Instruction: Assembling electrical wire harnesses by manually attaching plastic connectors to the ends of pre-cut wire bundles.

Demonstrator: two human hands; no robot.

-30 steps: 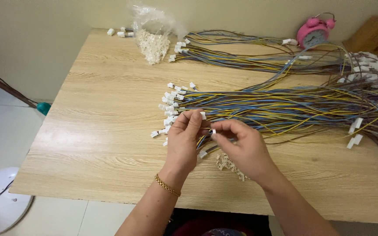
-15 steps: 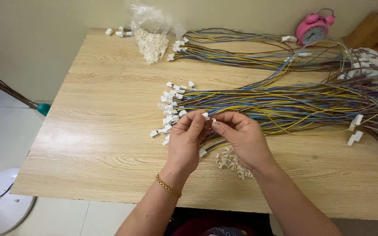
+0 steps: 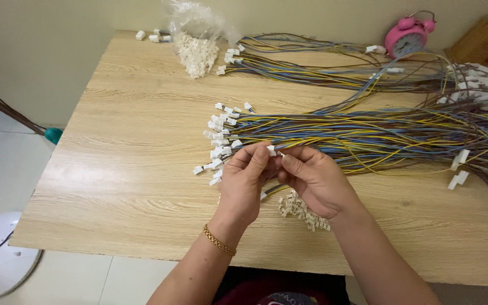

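Since a second ago both hands have lifted slightly. Left hand [image 3: 243, 183] fingers pinch a white plug [image 3: 270, 149]; right hand [image 3: 316, 179] fingers pinch a wire end [image 3: 281, 153] at its 3 o'clock, above the bench [image 3: 131, 169], near the wire bundle [image 3: 368, 135].

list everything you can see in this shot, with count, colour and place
light wooden table: one, fills the middle
long wire bundle with small white plastic connectors: one, blue, yellow and brown, table centre to right
second wire bundle: one, same colours, far edge
clear plastic bag of white connectors: one, far edge
loose white connectors: small pile, under the right hand
pink alarm clock: one, far right
single white connector: one, pinched at the fingertips
gold bracelet: one, left wrist
left hand: fingers on the connector
right hand: fingers on a wire end
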